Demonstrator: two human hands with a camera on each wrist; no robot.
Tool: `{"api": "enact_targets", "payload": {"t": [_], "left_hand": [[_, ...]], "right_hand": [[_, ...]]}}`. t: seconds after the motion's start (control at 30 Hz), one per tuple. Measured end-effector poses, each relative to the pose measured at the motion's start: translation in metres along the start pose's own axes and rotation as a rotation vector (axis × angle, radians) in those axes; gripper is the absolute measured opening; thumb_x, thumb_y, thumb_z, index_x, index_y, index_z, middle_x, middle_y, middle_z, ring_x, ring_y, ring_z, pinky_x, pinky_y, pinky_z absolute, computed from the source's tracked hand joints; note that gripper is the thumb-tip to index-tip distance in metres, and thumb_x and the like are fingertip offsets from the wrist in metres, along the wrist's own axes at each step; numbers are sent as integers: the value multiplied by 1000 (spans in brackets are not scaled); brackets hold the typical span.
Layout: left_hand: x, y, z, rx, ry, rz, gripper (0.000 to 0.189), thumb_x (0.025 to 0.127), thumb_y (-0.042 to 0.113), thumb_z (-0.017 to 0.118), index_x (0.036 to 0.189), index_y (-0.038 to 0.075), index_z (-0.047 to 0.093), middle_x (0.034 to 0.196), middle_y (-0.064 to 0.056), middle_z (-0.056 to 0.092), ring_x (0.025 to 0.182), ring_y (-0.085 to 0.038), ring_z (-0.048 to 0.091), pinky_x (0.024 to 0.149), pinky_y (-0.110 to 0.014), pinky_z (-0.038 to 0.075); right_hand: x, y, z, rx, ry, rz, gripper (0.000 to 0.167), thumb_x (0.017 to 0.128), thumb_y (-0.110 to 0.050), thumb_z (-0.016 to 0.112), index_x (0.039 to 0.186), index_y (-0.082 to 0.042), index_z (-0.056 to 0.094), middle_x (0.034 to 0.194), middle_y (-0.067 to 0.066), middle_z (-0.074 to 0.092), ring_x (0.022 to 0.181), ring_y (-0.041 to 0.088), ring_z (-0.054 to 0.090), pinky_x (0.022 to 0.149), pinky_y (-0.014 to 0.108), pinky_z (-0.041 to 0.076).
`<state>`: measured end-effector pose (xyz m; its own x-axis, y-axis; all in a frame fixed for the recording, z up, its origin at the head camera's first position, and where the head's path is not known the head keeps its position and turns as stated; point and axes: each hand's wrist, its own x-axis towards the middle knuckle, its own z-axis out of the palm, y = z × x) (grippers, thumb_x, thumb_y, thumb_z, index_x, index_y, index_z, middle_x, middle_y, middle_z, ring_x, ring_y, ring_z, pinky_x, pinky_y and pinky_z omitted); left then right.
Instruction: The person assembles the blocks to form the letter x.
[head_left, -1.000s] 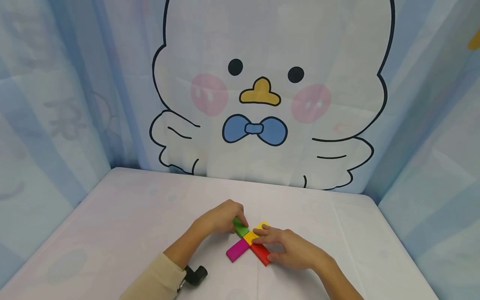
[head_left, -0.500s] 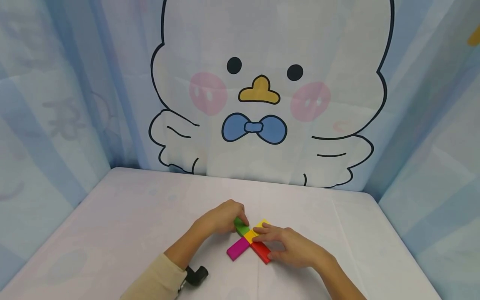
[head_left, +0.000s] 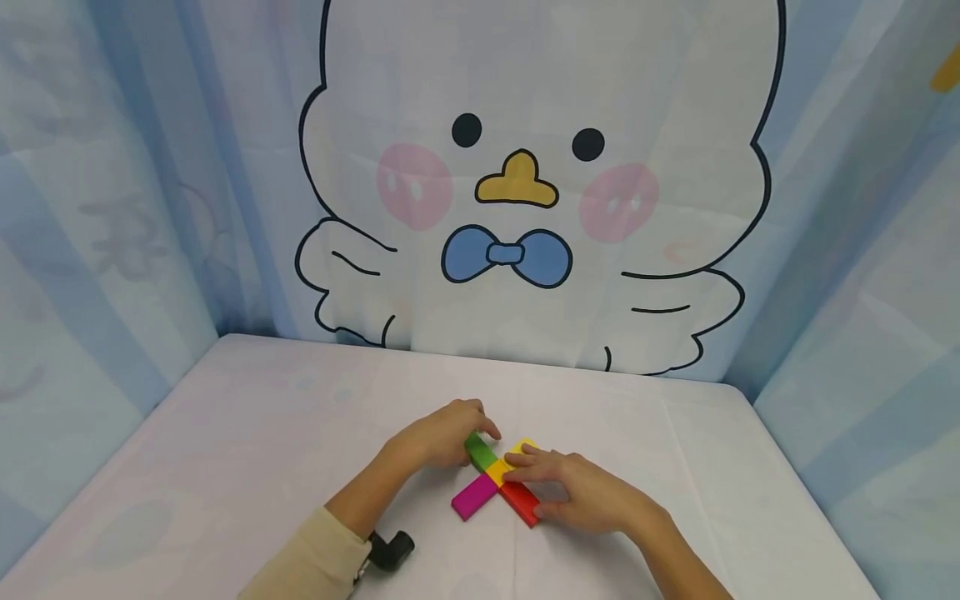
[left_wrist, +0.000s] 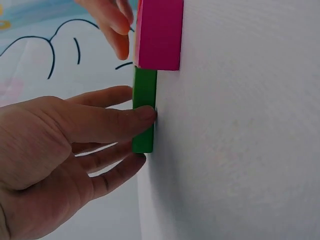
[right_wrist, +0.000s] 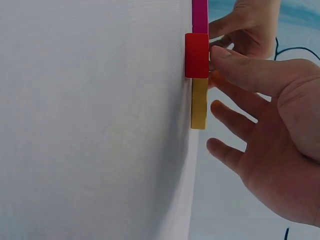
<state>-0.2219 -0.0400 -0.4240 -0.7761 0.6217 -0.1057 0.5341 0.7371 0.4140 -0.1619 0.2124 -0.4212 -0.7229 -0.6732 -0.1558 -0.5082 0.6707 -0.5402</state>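
Several coloured blocks form a cross on the table in the head view. Around its center, an orange-yellow block [head_left: 496, 472], lie a green block [head_left: 480, 452], a magenta block [head_left: 474, 497], a red block [head_left: 519, 503] and a yellow block [head_left: 527, 443]. My left hand [head_left: 442, 435] holds the green block at its outer end; in the left wrist view the thumb [left_wrist: 135, 120] lies along its side with other fingers behind. My right hand [head_left: 585, 496] spreads loosely over the yellow and red blocks, its thumb [right_wrist: 235, 60] right at the red block's top edge.
The table [head_left: 300, 425] has a pale cloth cover. Behind it hangs a curtain [head_left: 540, 325] with a cartoon bird. A black device [head_left: 392, 551] is at my left wrist, by the beige sleeve [head_left: 315, 557].
My left index finger has lifted off the top of the green block and now points past it. My right hand and the blocks have hardly moved.
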Motion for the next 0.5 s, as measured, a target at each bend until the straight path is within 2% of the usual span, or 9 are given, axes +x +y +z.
{"api": "enact_targets", "payload": {"t": [0.13,0.23,0.37,0.5], "left_hand": [[-8,5,-3,34,26,-71,59,87,-3,78,139,23,68,130,-7,63,117,-21,61,100,-38,59],[-18,9,-9,45,72,-121,56,90,0,75,142,19,65,134,-9,63,122,-25,61,105,-47,56],[-34,9,-14,54,138,-136,47,98,10,70,144,11,62,143,-12,62,132,-31,59,112,-54,49],[-53,2,-14,103,210,-180,50,103,20,65,150,8,55,155,-13,55,144,-34,51,119,-57,40]], "right_hand": [[-2,0,-6,24,42,-16,49,98,-10,70,143,-28,65,159,-13,50,155,22,37,119,60,37],[-6,-1,-10,23,117,-7,45,99,-9,68,141,-25,67,156,-8,55,151,23,45,116,57,43],[-16,-1,-15,-32,260,72,41,101,-10,66,141,-18,67,154,2,57,146,30,50,113,56,45],[-26,-3,-18,-86,366,172,44,105,-17,62,149,-11,59,160,9,50,151,36,42,117,61,39]]}}
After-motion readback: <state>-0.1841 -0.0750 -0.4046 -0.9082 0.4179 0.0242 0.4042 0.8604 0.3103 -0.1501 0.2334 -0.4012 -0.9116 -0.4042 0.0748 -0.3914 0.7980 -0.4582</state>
